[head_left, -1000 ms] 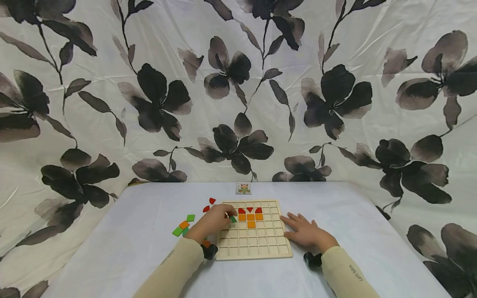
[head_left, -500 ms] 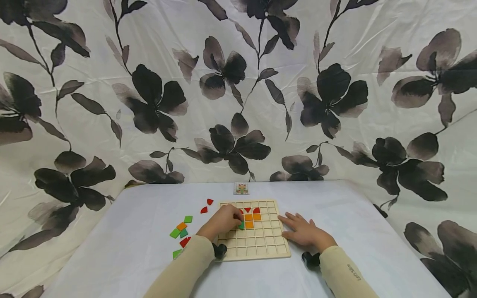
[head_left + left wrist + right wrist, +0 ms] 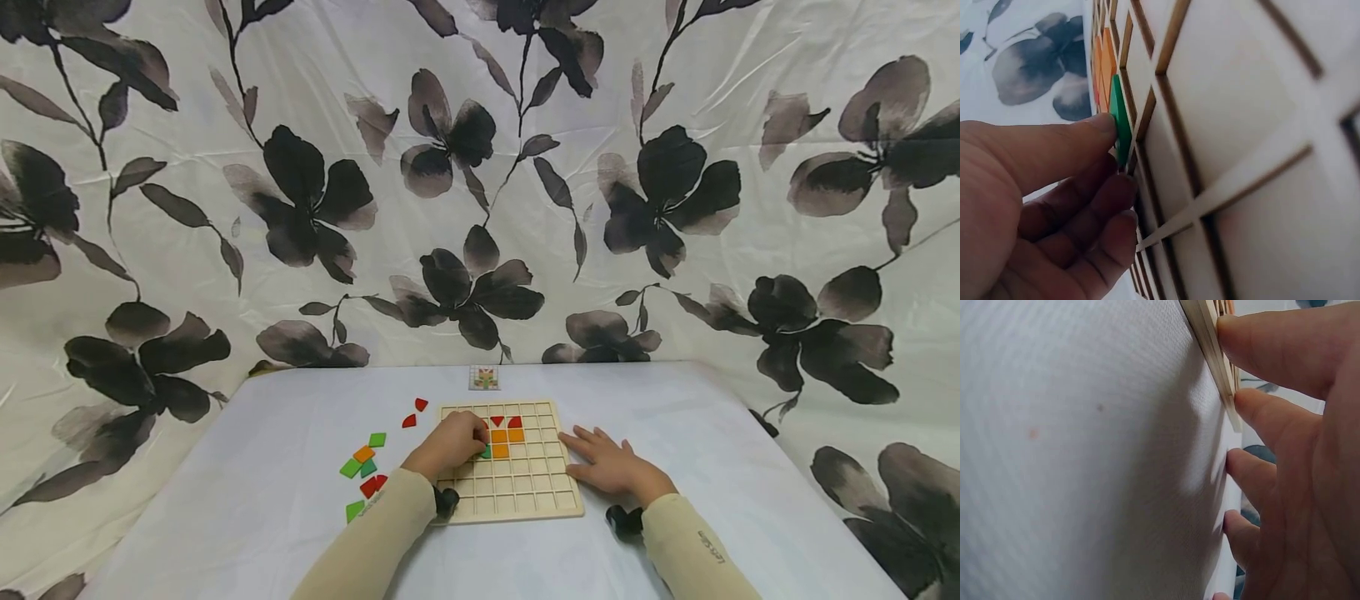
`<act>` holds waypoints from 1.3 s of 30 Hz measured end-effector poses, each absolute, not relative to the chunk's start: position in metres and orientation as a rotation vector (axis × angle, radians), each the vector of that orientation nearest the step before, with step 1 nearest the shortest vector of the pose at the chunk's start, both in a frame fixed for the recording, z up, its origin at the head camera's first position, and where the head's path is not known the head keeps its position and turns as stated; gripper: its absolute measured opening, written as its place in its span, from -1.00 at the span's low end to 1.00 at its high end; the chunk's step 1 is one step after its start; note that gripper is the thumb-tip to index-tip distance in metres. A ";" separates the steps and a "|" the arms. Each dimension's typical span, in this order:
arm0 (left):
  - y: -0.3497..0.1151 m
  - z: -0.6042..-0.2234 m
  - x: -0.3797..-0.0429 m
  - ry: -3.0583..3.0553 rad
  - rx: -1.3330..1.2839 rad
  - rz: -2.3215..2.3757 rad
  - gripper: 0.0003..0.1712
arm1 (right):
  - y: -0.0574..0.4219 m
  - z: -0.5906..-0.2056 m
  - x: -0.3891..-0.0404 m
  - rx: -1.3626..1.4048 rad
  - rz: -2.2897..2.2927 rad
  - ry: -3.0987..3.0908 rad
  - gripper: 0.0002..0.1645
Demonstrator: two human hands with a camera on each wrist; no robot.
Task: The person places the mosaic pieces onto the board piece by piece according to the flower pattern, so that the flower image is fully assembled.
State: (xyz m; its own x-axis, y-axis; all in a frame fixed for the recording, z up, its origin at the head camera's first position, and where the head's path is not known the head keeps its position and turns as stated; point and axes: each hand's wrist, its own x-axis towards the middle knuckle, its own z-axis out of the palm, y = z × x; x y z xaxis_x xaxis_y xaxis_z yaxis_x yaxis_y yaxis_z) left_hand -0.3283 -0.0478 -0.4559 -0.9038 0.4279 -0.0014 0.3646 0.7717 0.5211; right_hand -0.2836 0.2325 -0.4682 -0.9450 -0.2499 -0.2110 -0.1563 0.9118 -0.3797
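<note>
My left hand [image 3: 450,442] is over the left part of a wooden grid board [image 3: 528,504]. Its thumb and fingers pinch a green tile [image 3: 1121,122], which stands slightly tilted against a cell just left of the lower orange tile [image 3: 500,451]. More orange tiles [image 3: 516,435] lie in the row above, partly covered by the hand. Red pieces [image 3: 515,422] top that row, including a small red triangle [image 3: 497,422]. My right hand [image 3: 611,465] lies with fingers spread at the board's right edge, thumb and a fingertip touching the rim [image 3: 1219,369].
Left of the board lie loose green tiles [image 3: 350,468], an orange tile [image 3: 363,454] and red pieces [image 3: 369,487]. Two red pieces [image 3: 408,421] sit farther back. A small patterned card [image 3: 484,378] is at the table's far edge, before a floral cloth [image 3: 480,292].
My left hand has carried the green tile rightward over the board, to beside the lower orange tile. More loose pieces show behind the forearm. My right hand has stayed at the board's edge.
</note>
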 end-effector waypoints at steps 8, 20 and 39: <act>-0.045 -0.457 -0.326 2.871 0.686 0.747 -0.86 | 0.233 -0.474 -0.284 -0.294 -0.545 2.827 -0.26; -0.092 -0.437 -0.321 2.983 0.534 0.614 -0.95 | 0.233 -0.474 -0.283 -0.298 -0.532 2.824 -0.26; -0.185 -0.420 -0.300 2.910 0.206 0.289 -0.90 | 0.232 -0.470 -0.284 -0.325 -0.534 2.826 -0.24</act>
State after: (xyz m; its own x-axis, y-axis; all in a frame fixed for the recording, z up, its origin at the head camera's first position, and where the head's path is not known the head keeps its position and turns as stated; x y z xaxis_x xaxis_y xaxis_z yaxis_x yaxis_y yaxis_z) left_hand -0.3001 -0.1845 -0.4196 -0.9683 0.1587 -0.1930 0.1177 0.9710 0.2081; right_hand -0.2838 0.2318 -0.4701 -0.9446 -0.2612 -0.1986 -0.1707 0.9081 -0.3823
